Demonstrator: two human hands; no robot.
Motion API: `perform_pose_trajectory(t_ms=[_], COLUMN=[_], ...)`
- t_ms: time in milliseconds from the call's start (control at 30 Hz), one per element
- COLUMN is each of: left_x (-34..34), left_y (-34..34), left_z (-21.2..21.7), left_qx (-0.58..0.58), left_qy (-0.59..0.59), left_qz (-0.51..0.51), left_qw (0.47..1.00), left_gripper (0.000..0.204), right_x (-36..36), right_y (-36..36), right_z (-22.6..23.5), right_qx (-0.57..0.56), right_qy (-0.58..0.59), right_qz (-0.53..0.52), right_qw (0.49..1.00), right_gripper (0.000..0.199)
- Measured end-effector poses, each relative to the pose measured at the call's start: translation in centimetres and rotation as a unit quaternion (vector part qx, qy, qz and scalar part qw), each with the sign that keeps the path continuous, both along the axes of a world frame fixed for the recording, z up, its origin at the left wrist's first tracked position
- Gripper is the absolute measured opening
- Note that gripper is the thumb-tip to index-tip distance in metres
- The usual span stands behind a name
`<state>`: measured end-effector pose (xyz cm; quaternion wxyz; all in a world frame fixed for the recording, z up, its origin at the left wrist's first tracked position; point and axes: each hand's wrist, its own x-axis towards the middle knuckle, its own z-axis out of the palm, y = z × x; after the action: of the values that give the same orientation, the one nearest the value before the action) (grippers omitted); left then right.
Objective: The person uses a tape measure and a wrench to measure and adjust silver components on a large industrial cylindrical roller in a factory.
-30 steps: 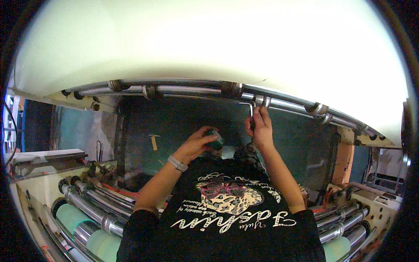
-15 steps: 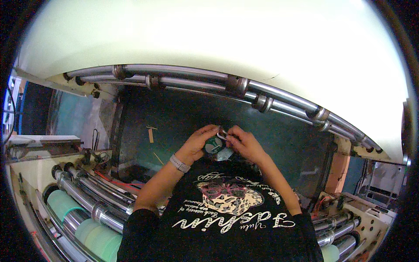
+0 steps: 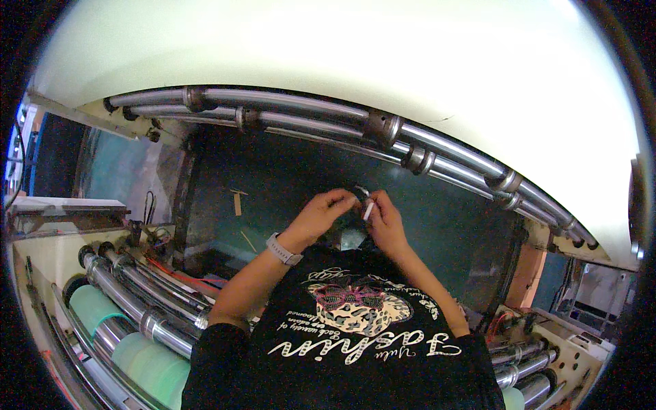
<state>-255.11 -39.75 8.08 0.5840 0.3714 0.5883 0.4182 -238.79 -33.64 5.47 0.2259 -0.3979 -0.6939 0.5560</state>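
Both hands meet mid-scene: right hand (image 3: 388, 222) fingers pinch a small pale strip (image 3: 368, 209), left hand (image 3: 326, 212) fingers curl on something dark I can't make out. Steel rollers (image 3: 437, 147) arc just beyond, with dark open room below them.

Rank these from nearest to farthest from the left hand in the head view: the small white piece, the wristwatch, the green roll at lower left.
1. Small white piece: just right of the left hand, by the right hand.
2. Wristwatch: on that same arm's wrist, just below.
3. Green roll: far down at the left, beside the steel rollers.
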Motion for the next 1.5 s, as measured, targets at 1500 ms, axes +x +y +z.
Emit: perform_pose_trajectory(t_ms=[1500], left_x=[-5.6], left_y=[-2.6], left_z=[-2.8], left_qx=[-0.052], left_qy=[-0.307], left_qz=[0.284], left_qw=[0.907], left_gripper=[0.020], right_x=[-7.3], right_y=[5.4], right_z=[-4.1], right_qx=[-0.204], right_qy=[0.277], right_qz=[-0.179], right_qw=[0.922], right_gripper=[0.012])
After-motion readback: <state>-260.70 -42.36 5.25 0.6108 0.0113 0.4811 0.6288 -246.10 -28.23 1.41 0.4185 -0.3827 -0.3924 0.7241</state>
